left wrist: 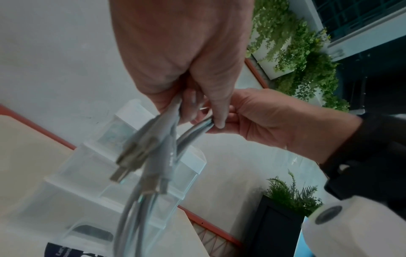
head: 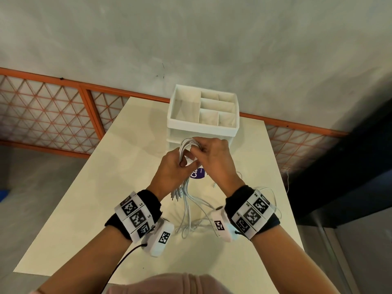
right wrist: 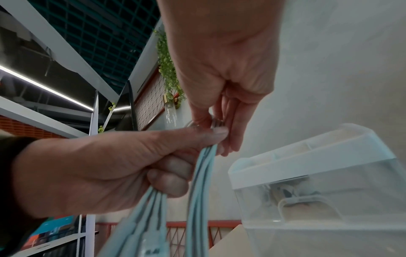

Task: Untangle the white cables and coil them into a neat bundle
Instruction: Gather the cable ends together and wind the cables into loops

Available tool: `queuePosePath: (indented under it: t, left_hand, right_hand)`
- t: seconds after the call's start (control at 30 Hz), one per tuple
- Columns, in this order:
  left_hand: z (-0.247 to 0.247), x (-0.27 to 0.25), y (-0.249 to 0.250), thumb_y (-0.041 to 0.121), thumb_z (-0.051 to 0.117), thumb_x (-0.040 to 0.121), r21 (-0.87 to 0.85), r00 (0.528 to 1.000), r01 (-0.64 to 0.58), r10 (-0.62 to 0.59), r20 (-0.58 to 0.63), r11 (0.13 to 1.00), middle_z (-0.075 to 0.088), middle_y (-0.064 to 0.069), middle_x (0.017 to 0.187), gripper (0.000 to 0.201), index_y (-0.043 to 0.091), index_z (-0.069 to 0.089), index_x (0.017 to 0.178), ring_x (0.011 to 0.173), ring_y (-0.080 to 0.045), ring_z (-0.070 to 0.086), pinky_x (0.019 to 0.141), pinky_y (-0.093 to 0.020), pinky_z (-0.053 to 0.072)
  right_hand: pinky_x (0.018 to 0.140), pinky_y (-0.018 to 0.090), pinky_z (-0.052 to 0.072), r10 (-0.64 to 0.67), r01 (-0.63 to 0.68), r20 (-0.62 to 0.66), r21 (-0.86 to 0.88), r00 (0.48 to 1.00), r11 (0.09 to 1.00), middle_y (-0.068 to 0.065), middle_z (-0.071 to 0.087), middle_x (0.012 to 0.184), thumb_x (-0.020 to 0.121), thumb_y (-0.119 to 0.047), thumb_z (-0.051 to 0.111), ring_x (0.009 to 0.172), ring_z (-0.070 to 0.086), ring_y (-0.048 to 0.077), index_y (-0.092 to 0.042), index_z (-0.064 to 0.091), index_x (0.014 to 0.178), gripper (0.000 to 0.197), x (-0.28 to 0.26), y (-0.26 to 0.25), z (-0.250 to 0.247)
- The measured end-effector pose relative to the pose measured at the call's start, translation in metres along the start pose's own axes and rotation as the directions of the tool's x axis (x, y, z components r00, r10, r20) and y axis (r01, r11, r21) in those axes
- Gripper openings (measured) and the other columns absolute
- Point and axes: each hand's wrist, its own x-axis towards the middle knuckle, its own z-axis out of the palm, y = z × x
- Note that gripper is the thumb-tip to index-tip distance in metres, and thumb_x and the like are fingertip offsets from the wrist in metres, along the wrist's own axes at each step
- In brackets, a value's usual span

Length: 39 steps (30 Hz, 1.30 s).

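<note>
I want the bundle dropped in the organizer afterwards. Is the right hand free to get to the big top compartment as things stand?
Probably not yet. The right hand pinches the white cables together with the left hand. The organizer stands just behind, its top open and nothing between.

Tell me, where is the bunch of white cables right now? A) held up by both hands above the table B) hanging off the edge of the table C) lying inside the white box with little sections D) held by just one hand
A: the left hand and the right hand both grip the white cables above the table, in front of the white organizer, whose top sections hold no cables.
</note>
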Motion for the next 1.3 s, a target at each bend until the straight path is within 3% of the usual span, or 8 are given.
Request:
queuePosePath:
  t: [0.23, 0.3, 0.4, 0.53, 0.77, 0.93, 1.07, 1.3]
  left_hand:
    - [-0.003, 0.001, 0.001, 0.008, 0.07, 0.081, -0.187, 0.992, 0.102, -0.086, 0.093, 0.977, 0.029, 0.008, 0.041, 0.028, 0.022, 0.066, 0.057, 0.041, -0.01, 0.025, 0.048, -0.024, 0.026]
    - [-0.007, 0.001, 0.003, 0.012, 0.067, 0.084, -0.173, 0.977, 0.138, -0.105, 0.185, 0.975, 0.03, 0.011, 0.037, 0.022, -0.001, 0.067, 0.067, 0.037, -0.006, 0.024, 0.044, -0.018, 0.027]
    - [-0.009, 0.001, 0.002, 0.018, 0.064, 0.087, -0.121, 0.944, 0.181, -0.138, 0.299, 0.976, 0.028, 0.01, 0.041, 0.038, 0.01, 0.06, 0.05, 0.038, -0.006, 0.021, 0.041, -0.016, 0.022]
    - [-0.003, -0.002, 0.0, 0.027, 0.064, 0.087, -0.121, 0.963, 0.137, -0.104, 0.248, 0.983, 0.032, -0.008, 0.052, 0.05, -0.018, 0.051, 0.069, 0.043, -0.011, 0.024, 0.045, -0.018, 0.024]
    - [0.002, 0.0, 0.0, 0.026, 0.066, 0.086, -0.15, 0.972, 0.111, -0.076, 0.222, 0.982, 0.031, -0.004, 0.049, 0.05, -0.015, 0.048, 0.063, 0.044, -0.012, 0.024, 0.046, -0.018, 0.025]
    - [0.001, -0.004, -0.002, 0.019, 0.061, 0.091, -0.227, 0.98, 0.074, -0.028, 0.199, 0.971, 0.037, 0.011, 0.045, 0.034, 0.006, 0.051, 0.06, 0.042, -0.005, 0.03, 0.046, -0.016, 0.028]
    - [-0.005, -0.002, 0.004, 0.021, 0.057, 0.093, -0.327, 0.987, 0.07, -0.017, 0.16, 0.943, 0.053, 0.01, 0.05, 0.03, 0.011, 0.058, 0.065, 0.046, -0.004, 0.051, 0.051, -0.017, 0.042]
    - [-0.015, 0.003, -0.011, 0.036, 0.053, 0.094, -0.167, 0.992, 0.003, -0.024, -0.121, 0.986, 0.035, 0.012, 0.044, 0.035, 0.008, 0.045, 0.073, 0.042, -0.005, 0.032, 0.05, -0.02, 0.031]
  right_hand:
    - [0.077, 0.042, 0.055, -0.107, 0.094, -0.096, -0.124, 0.99, 0.988, 0.011, 0.073, 0.083, 0.091, -0.02, 0.051, 0.076, 0.069, 0.026, -0.013, 0.064, 0.115, 0.028, -0.003, 0.0, 0.011]
    - [0.07, 0.041, 0.054, -0.129, 0.115, -0.08, -0.157, 0.988, 0.981, 0.012, 0.07, 0.073, 0.09, -0.019, 0.051, 0.066, 0.063, 0.027, -0.012, 0.068, 0.107, 0.025, -0.003, 0.0, 0.007]
    - [0.063, 0.043, 0.051, -0.098, 0.09, -0.057, -0.138, 0.994, 0.986, 0.012, 0.064, 0.061, 0.082, -0.023, 0.052, 0.057, 0.055, 0.031, -0.01, 0.069, 0.079, 0.021, -0.002, 0.002, 0.002]
    - [0.081, 0.04, 0.056, 0.009, -0.011, -0.141, -0.015, 0.99, 1.0, 0.004, 0.077, 0.088, 0.079, -0.016, 0.061, 0.079, 0.071, 0.019, -0.012, 0.074, 0.094, 0.02, -0.003, 0.003, 0.004]
    - [0.084, 0.033, 0.057, 0.014, -0.008, -0.134, 0.046, 0.991, 0.999, 0.004, 0.076, 0.091, 0.084, -0.013, 0.067, 0.083, 0.072, 0.015, -0.007, 0.073, 0.094, 0.013, -0.004, 0.002, -0.003]
    - [0.077, 0.019, 0.052, 0.086, -0.107, 0.117, 0.188, 0.989, 0.976, 0.001, 0.072, 0.099, 0.091, -0.035, 0.058, 0.088, 0.069, 0.007, -0.014, 0.058, 0.112, 0.029, -0.008, 0.01, -0.009]
    - [0.106, 0.027, 0.041, 0.151, -0.354, 0.593, 0.241, 0.791, 0.904, -0.005, 0.055, 0.135, 0.085, -0.075, 0.021, 0.12, 0.055, 0.007, -0.034, 0.043, 0.136, 0.069, -0.027, 0.028, 0.004]
    - [0.061, 0.029, 0.055, 0.074, -0.065, 0.544, -0.035, 0.836, 0.997, -0.003, 0.051, 0.073, 0.096, -0.036, 0.048, 0.055, 0.053, 0.005, -0.011, 0.049, 0.087, 0.026, -0.03, 0.031, 0.006]
